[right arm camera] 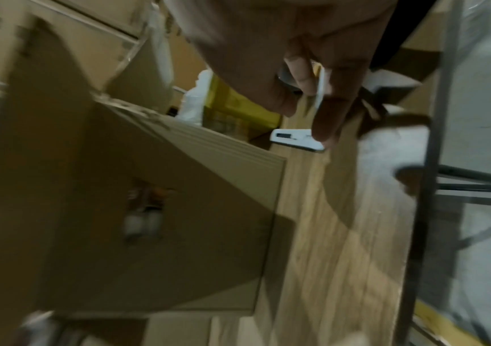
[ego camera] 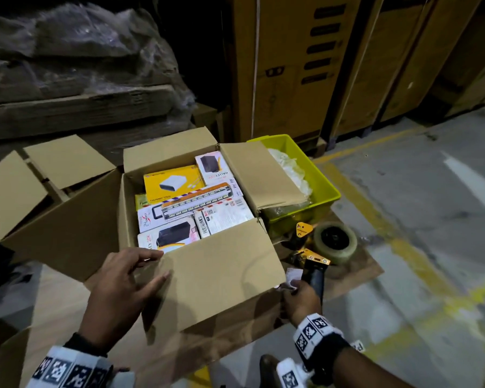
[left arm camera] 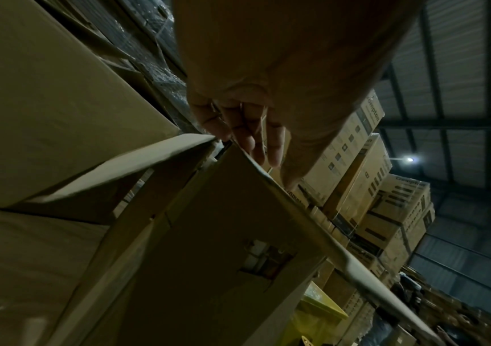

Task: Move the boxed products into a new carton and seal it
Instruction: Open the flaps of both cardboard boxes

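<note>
Head view has the carton sitting on flat cardboard sheets on the warehouse floor, all four flaps up and the inside packed level with boxed products. My guess is it's heavy now with that many boxes in it, so I'd slide it rather than lift it, and if it has to be lifted, take it from underneath at the corners. The flaps are stiff corrugated board but will crease at the fold, so push near the free edge, not the hinge.

Left hand rests on the near flap, fingers spread and mostly straight over its top edge, thumb on the outer face. Right hand is down by the carton's right corner, pinching a small white slip; the right wrist shot is too blurry to tell more.

A tape gun lies just right of the carton, a yellow bin sits behind it, and another open carton is on the left. Tall stacked cartons and wrapped pallets are at the back, with dim lighting.
</note>
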Demonstrator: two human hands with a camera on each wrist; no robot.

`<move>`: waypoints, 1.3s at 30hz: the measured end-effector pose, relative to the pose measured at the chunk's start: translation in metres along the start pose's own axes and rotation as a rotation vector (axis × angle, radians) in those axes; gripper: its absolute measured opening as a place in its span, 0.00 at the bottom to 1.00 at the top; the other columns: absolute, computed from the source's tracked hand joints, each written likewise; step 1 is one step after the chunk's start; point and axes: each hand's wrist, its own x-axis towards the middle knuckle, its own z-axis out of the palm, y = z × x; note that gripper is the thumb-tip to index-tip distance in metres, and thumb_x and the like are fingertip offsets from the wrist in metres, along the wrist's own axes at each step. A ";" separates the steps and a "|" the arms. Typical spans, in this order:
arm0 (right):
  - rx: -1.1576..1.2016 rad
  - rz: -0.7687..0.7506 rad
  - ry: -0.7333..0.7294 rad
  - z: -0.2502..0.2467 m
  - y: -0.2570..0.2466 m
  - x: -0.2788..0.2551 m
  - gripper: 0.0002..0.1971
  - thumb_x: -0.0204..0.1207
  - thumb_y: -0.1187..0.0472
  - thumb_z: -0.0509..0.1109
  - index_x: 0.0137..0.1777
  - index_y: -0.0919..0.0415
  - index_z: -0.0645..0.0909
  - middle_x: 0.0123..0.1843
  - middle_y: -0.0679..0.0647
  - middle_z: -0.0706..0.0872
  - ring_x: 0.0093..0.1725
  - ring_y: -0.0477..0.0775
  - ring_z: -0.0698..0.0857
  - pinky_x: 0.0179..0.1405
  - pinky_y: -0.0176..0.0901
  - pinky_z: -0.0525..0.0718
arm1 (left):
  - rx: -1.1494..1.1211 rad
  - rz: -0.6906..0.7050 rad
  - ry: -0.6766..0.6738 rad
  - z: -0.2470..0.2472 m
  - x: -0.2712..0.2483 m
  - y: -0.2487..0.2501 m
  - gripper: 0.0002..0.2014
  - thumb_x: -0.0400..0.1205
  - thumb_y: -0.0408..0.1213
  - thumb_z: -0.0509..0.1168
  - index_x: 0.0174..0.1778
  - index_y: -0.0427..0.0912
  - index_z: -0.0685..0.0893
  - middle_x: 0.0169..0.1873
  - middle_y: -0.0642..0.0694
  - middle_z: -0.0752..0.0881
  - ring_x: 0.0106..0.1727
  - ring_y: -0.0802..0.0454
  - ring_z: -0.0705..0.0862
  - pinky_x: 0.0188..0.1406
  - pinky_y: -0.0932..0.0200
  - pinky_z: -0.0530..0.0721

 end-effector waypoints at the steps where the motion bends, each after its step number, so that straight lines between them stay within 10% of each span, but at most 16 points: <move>1: -0.027 -0.045 -0.005 -0.005 -0.002 -0.003 0.17 0.72 0.54 0.70 0.58 0.62 0.84 0.51 0.62 0.89 0.53 0.65 0.87 0.52 0.48 0.85 | 0.019 0.012 0.014 0.000 0.000 0.000 0.18 0.70 0.44 0.82 0.53 0.54 0.87 0.48 0.64 0.84 0.50 0.60 0.78 0.50 0.72 0.72; 5: -0.035 -0.178 -0.012 -0.026 0.007 -0.004 0.14 0.75 0.56 0.73 0.59 0.58 0.84 0.55 0.59 0.88 0.54 0.63 0.87 0.54 0.49 0.84 | 0.117 0.066 0.018 0.002 -0.001 0.004 0.23 0.69 0.62 0.69 0.56 0.55 0.87 0.50 0.63 0.84 0.51 0.58 0.76 0.51 0.66 0.70; 12: 0.302 -0.634 -0.001 -0.059 -0.063 -0.014 0.07 0.80 0.62 0.68 0.49 0.48 0.82 0.49 0.50 0.87 0.48 0.51 0.87 0.45 0.57 0.88 | 0.301 0.019 -0.002 0.012 -0.004 0.006 0.26 0.70 0.67 0.65 0.60 0.59 0.86 0.54 0.62 0.85 0.56 0.54 0.78 0.47 0.53 0.68; 17: 0.220 -1.009 0.054 -0.069 -0.125 -0.023 0.05 0.78 0.61 0.69 0.51 0.52 0.81 0.47 0.48 0.83 0.48 0.44 0.85 0.48 0.42 0.83 | 0.365 -0.001 0.070 0.028 -0.003 0.005 0.24 0.65 0.52 0.83 0.55 0.56 0.85 0.50 0.56 0.85 0.53 0.49 0.77 0.44 0.52 0.66; 21: 0.033 -1.233 0.030 -0.058 -0.154 -0.023 0.07 0.74 0.63 0.71 0.52 0.57 0.82 0.49 0.49 0.81 0.52 0.48 0.82 0.54 0.40 0.79 | 0.376 -0.032 0.078 0.032 0.004 0.001 0.21 0.68 0.64 0.68 0.53 0.57 0.84 0.48 0.59 0.84 0.52 0.51 0.77 0.45 0.53 0.62; 39: -0.221 -1.394 -0.161 -0.029 -0.180 -0.027 0.09 0.75 0.52 0.66 0.52 0.51 0.82 0.50 0.45 0.83 0.55 0.50 0.81 0.55 0.47 0.79 | 0.172 -0.073 0.133 0.026 -0.013 -0.008 0.20 0.76 0.63 0.67 0.60 0.58 0.83 0.54 0.61 0.83 0.57 0.54 0.81 0.52 0.46 0.79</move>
